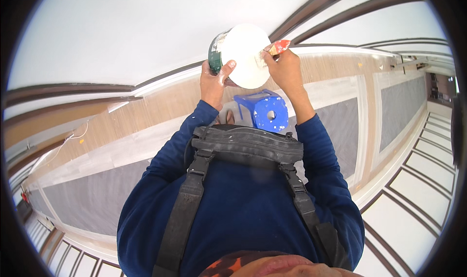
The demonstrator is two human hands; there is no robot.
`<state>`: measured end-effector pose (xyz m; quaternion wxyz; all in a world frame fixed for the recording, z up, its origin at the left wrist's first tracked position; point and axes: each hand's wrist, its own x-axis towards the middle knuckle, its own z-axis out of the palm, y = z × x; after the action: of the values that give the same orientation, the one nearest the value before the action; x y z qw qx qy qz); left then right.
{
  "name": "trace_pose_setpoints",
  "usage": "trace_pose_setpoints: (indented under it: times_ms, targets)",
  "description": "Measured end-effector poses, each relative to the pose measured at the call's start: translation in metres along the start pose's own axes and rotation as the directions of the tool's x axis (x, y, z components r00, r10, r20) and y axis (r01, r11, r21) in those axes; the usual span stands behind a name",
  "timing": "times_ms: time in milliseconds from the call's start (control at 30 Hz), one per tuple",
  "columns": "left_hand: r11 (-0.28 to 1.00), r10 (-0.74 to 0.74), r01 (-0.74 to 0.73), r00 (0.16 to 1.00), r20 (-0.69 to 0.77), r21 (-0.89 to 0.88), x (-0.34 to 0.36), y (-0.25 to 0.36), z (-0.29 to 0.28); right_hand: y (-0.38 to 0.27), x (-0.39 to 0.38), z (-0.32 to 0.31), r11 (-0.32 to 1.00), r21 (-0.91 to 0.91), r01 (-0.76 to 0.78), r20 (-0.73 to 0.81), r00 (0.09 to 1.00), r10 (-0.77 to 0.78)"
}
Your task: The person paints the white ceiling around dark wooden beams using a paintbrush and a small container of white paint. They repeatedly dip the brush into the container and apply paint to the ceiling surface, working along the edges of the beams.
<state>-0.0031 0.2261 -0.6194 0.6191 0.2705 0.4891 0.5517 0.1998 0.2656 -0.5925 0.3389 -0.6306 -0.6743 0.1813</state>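
Observation:
A round tub (214, 57) with a green label on its side is tilted up in front of me; its opening looks white all through. My left hand (214, 85) grips the tub at its lower left, thumb over the rim and fingers beneath. White smears mark that thumb. In my right hand (286, 69) is a paintbrush (279, 47) with a red-orange, paint-spattered handle, pinched low down. The bristles reach over the right side of the tub's opening, and I cannot tell whether they touch its white inside.
Below the tub stands a blue plastic stool (273, 112) flecked with white, beside one of my feet. A white wall (146, 34) with dark brown trim rises ahead. The floor (116, 131) has wood-look strips and grey panels. A cable (80, 135) lies at left.

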Motion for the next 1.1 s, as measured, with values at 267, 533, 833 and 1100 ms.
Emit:
trace_pose_setpoints:
  times_ms: [267, 533, 833, 1100]
  targets:
    - [0.992, -0.110, 0.116, 0.987, 0.121, -0.040, 0.007, -0.007, -0.001, 0.013, -0.023, -0.036, 0.847, 0.495, -0.195, -0.170, 0.934, 0.314]
    - [0.987, -0.158, 0.159, 0.970, 0.184, 0.010, -0.012, -0.011, 0.019, 0.035, -0.047, -0.077, 0.481, 0.871, -0.094, -0.138, 0.895, 0.425]
    - [0.962, -0.108, 0.162, 0.965, 0.239, -0.218, -0.028, -0.017, 0.034, 0.000, -0.067, -0.098, 0.867, -0.017, 0.498, 0.043, 0.867, -0.497]
    - [0.961, -0.035, 0.112, 0.957, 0.289, -0.253, -0.021, -0.023, 0.015, 0.026, -0.042, -0.061, 0.283, 0.938, -0.200, 0.096, 0.935, 0.342]
